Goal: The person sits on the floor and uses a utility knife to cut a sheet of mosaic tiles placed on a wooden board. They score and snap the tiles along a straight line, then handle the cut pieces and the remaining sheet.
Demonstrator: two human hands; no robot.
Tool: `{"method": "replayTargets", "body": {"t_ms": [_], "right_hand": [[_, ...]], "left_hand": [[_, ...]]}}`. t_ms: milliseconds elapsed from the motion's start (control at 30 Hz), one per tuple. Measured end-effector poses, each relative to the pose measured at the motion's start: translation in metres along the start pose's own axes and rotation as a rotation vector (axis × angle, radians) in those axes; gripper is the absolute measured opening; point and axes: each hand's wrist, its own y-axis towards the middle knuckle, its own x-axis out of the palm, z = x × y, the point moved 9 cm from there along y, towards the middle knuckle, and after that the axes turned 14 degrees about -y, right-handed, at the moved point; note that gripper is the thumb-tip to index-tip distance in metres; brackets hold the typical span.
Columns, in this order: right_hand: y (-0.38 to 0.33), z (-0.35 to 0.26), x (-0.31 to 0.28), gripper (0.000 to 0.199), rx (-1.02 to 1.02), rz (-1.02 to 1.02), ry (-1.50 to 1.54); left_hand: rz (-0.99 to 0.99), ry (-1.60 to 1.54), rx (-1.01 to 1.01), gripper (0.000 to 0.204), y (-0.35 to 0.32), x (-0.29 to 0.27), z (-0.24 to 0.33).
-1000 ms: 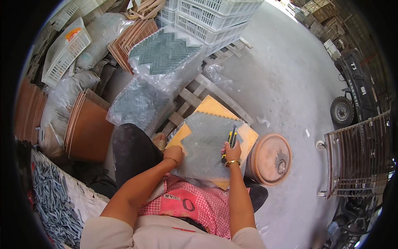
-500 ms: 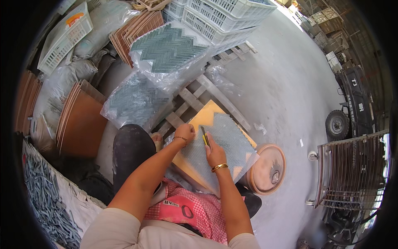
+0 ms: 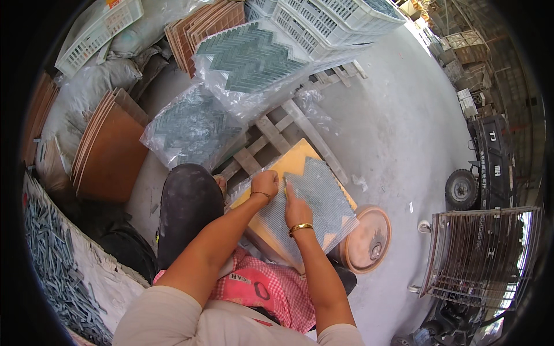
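A sheet of grey mesh-backed tiles [image 3: 323,193] with a zigzag edge lies on a yellow board [image 3: 295,154] in front of my knees. My right hand [image 3: 297,212] is closed round a utility knife [image 3: 285,182], held over the left part of the sheet. Only a slim part of the knife shows above the thumb. Close by on its left, my left hand [image 3: 265,183] is closed at the sheet's left edge, the fingertips turned away. What it pinches, if anything, is hidden.
A round brown-lidded drum [image 3: 365,239] stands right of the board. Beyond lie a wooden pallet [image 3: 271,135], plastic-wrapped herringbone tile stacks [image 3: 248,60] and white crates [image 3: 323,26]. Brown boards [image 3: 109,150] lean at left, above loose tile strips [image 3: 57,259]. A cart [image 3: 490,167] stands far right.
The view has shifted slightly. My right hand has moved a little left, nearer my left hand, and the knife has turned so less of it shows. The left hand stays by the sheet's edge.
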Motion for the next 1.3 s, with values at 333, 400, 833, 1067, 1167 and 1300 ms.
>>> {"method": "replayTargets", "body": {"t_ms": [333, 400, 833, 1067, 1167, 1300], "right_hand": [[-0.022, 0.008, 0.017, 0.053, 0.050, 0.013, 0.152], [-0.026, 0.010, 0.019, 0.051, 0.056, 0.008, 0.204], [-0.036, 0.021, 0.042, 0.050, 0.183, -0.127, 1.017], [-0.042, 0.008, 0.055, 0.050, 0.244, -0.088, 1.078], [-0.036, 0.002, 0.051, 0.051, 0.285, -0.061, 1.091], [-0.037, -0.010, 0.043, 0.051, 0.268, -0.057, 1.117]], "left_hand": [[-0.005, -0.065, 0.039, 0.004, 0.002, 0.002, -0.002], [-0.006, -0.089, 0.034, 0.004, 0.001, -0.001, -0.002], [-0.309, -0.058, 0.159, 0.006, 0.009, 0.015, 0.006], [-0.330, -0.271, 0.116, 0.005, 0.012, 0.015, -0.010], [-0.354, -0.376, 0.081, 0.006, 0.014, 0.020, -0.016], [-0.344, -0.433, 0.070, 0.007, 0.021, 0.014, -0.027]]}}
